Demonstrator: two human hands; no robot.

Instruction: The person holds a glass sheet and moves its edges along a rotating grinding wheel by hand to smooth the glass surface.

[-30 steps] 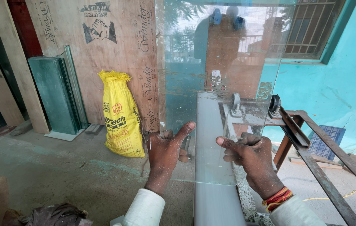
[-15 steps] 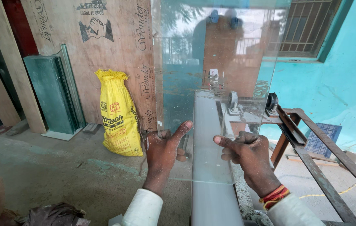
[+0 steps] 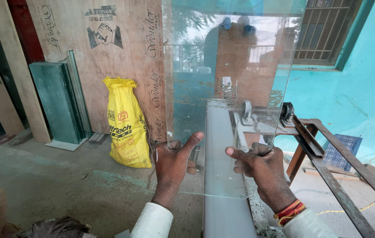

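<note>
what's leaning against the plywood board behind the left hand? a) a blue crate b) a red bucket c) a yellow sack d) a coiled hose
c, a yellow sack stands on the floor against the plywood board, just beyond the left hand that grips the glass sheet.

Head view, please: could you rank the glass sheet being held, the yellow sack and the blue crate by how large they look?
1. Glass sheet, held upright by the left hand and right hand, though nearness flatters it.
2. Yellow sack.
3. Blue crate, partly hidden.
</note>
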